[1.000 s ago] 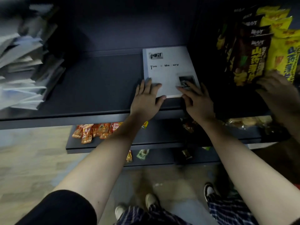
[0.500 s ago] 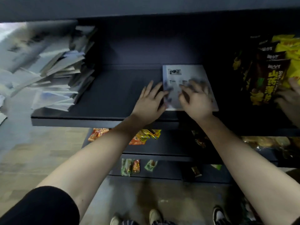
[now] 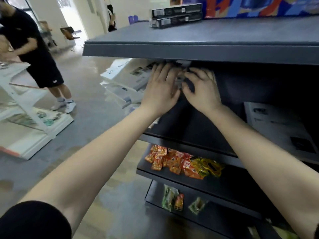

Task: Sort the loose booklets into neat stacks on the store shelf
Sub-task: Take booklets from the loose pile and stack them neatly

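My left hand [image 3: 160, 90] and right hand [image 3: 202, 90] reach together into the loose booklets [image 3: 124, 73], which lie fanned and tilted under and to the left of the left fingers [image 3: 160, 69], at the end of the shelf [image 3: 189, 145]. The left fingers lie straight and spread on the pile. The right fingers [image 3: 189, 83] curl toward something grey between the hands, but blur prevents me telling whether they grip it. Well to the right of the right fingers, one neat stack [image 3: 276, 125] lies square on the shelf. I judge the task barely begun, as most booklets are unsorted. Half a second ago both hands were pressing that stack flat; they have since crossed to the loose pile, and the camera has risen.
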Demonstrator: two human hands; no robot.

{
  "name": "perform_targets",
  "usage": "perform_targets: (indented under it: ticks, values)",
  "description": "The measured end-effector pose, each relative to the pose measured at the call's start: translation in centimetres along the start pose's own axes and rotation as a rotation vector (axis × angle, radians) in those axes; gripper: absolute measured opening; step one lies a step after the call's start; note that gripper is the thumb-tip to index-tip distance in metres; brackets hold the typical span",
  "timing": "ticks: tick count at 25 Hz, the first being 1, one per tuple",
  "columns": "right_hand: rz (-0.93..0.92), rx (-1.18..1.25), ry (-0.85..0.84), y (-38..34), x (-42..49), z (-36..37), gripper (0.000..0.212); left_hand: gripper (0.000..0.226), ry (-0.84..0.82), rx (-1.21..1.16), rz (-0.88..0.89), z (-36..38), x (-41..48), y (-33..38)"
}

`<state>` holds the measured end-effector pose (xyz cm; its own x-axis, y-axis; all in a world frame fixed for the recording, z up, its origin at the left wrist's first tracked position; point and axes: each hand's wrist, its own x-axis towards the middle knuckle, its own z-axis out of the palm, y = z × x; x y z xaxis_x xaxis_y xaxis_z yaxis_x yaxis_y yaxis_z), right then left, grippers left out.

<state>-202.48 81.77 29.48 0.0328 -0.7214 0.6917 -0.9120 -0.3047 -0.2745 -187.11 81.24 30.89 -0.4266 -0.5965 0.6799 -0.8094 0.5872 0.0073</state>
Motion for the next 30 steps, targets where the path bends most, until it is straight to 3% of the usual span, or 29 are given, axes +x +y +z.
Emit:
perform_targets:
  ticks: [4,7,10,16,20,24,26,28,30]
  values:
    - [-0.135,0.036,-0.064,-6.4,2.5,4.0,0.051,0.066,-0.122,-0.023,-0.075,-2.8,-1.4,-8.4]
    - [-0.210,0.013,-0.228,-9.4,3.7,6.0,0.058,0.083,-0.309,-0.049,-0.059,-3.7,-2.8,-14.2]
    - [-0.189,-0.070,-0.350,-11.8,4.8,7.6,0.070,0.086,-0.376,-0.073,-0.042,-3.7,-3.3,-19.1]
    - [-0.076,-0.301,-0.271,-15.1,3.9,9.6,0.038,0.058,-0.314,-0.084,0.112,-1.5,-3.4,-22.0]
    - [-0.319,-0.397,-0.028,-13.2,2.3,9.8,0.034,0.055,-0.224,-0.194,0.178,-2.3,-3.3,-23.2]
    - [-0.321,-0.247,-0.163,-10.9,-0.4,7.8,0.068,0.045,-0.193,-0.161,0.402,-1.9,-4.6,-25.0]
    - [-0.255,-0.273,-0.168,-10.8,-0.9,6.6,0.063,0.041,-0.072,-0.152,0.471,-1.6,-5.1,-24.6]
    - [-0.147,-0.365,-0.125,-11.5,-0.7,6.0,0.042,0.027,0.024,-0.162,0.482,-1.4,-4.7,-23.3]
    - [-0.099,-0.433,-0.120,-13.0,-0.1,6.2,0.035,0.019,0.030,-0.125,0.459,-1.6,-4.0,-21.2]
